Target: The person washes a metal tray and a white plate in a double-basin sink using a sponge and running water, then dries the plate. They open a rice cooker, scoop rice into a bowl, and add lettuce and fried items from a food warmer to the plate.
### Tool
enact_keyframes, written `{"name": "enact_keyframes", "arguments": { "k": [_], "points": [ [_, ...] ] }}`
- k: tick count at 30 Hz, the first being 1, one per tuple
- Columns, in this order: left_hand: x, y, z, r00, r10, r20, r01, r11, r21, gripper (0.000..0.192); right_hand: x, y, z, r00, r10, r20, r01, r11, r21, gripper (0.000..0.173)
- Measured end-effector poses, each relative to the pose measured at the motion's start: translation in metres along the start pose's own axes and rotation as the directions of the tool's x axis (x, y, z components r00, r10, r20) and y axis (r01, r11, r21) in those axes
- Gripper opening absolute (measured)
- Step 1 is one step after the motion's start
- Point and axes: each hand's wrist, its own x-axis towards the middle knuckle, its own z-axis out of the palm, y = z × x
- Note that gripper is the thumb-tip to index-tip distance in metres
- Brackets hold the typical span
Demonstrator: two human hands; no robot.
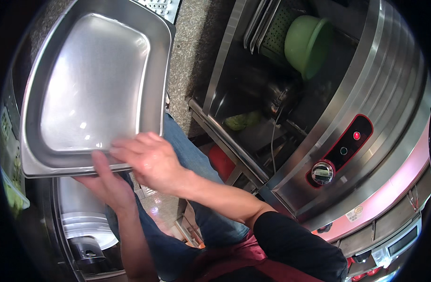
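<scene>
A deep stainless-steel food pan (95, 81) spans the upper left, its inside bare and shiny with bright reflections. My left hand (111, 188) grips the near rim, thumb over the edge and fingers underneath. Over the pan's near right corner is my right hand (153, 164), wet-looking, with its blurred fingers reaching inside. Whether those fingers press on the metal or hover above it cannot be made out.
To the right stands a steel appliance with a knob (322, 173) and a lit red lamp (356, 135). A green plastic bowl (301, 44) and perforated trays (277, 33) rest on a dark shelf. White plates (86, 225) sit lower left. A cable (274, 141) hangs down.
</scene>
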Motion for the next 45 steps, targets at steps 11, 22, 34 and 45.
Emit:
{"name": "enact_keyframes", "arguments": {
  "k": [11,22,34,45],
  "points": [
    [0.021,-0.031,0.030,0.885,-0.001,0.465,-0.125,0.963,0.240,0.079,-0.091,-0.002,-0.063,0.907,0.392,-0.154,-0.418,0.883,-0.216,0.046],
    [-0.004,-0.018,0.078,0.734,-0.072,0.676,0.079,0.997,0.020,0.073,-0.103,0.028,-0.082,0.832,0.337,-0.441,-0.485,0.827,-0.283,0.051],
    [0.053,-0.001,0.051,0.890,-0.084,0.449,-0.003,0.982,0.190,0.028,-0.029,0.114,-0.181,0.642,0.037,-0.766,-0.141,0.988,-0.071,0.074],
    [0.136,0.063,-0.068,0.982,-0.060,0.180,0.066,0.997,-0.031,0.032,0.053,0.336,-0.334,0.117,0.540,-0.833,-0.983,0.181,-0.020,0.055]
  ]
}}
